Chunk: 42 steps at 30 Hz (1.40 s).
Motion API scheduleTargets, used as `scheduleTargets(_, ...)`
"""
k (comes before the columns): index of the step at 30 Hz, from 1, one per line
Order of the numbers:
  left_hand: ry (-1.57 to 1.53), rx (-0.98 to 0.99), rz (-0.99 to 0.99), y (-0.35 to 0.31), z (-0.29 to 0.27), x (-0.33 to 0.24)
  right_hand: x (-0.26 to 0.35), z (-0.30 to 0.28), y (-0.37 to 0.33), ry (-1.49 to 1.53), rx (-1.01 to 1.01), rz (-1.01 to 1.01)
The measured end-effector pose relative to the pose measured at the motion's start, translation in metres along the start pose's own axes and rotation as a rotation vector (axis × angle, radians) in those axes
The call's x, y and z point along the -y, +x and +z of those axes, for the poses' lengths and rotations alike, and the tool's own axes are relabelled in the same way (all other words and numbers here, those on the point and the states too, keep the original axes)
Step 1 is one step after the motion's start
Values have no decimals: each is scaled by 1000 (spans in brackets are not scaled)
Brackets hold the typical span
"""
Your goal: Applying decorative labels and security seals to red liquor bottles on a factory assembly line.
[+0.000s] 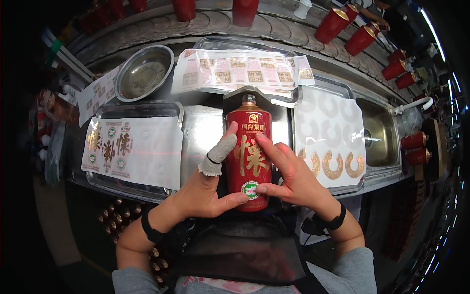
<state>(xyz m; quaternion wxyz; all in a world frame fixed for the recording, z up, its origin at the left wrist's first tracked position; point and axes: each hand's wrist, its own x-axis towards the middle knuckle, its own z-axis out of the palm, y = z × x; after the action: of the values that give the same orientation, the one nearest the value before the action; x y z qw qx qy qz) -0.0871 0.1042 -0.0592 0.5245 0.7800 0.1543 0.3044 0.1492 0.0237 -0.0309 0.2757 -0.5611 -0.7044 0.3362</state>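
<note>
A red bottle (248, 128) with gold characters and a grey neck lies on the metal counter in front of me, neck pointing away. My left hand (205, 188) grips its left side; the forefinger wears a grey cloth cot and the thumb presses near a small round green-and-white sticker (250, 189) at the bottle's base. My right hand (289, 174) holds the right side, forefinger laid across the gold character, thumb by the same sticker.
A sheet of gold and green labels (132, 147) lies on a tray at left. A sheet with gold ring stickers (330, 147) lies at right. Sheets of small labels (240, 71), a steel bowl (144, 72), a sink (379, 134) and several red bottles (333, 24) stand behind.
</note>
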Motion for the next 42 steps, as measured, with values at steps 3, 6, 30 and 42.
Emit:
scheduleTargets(3, -126, 0, -37, -4, 3, 4, 0, 3, -1, 23, -23, -23)
scheduleTargets(6, -272, -17, 0, -4, 6, 14, 3, 2, -1, 35, -32, -27)
scheduleTargets(30, 39, -13, 82, -3, -1, 14, 13, 4, -4, -43, -8, 15)
scheduleTargets(42, 33, -42, 88, 1, 1, 13, 9, 5, -1, 16, -26, 9)
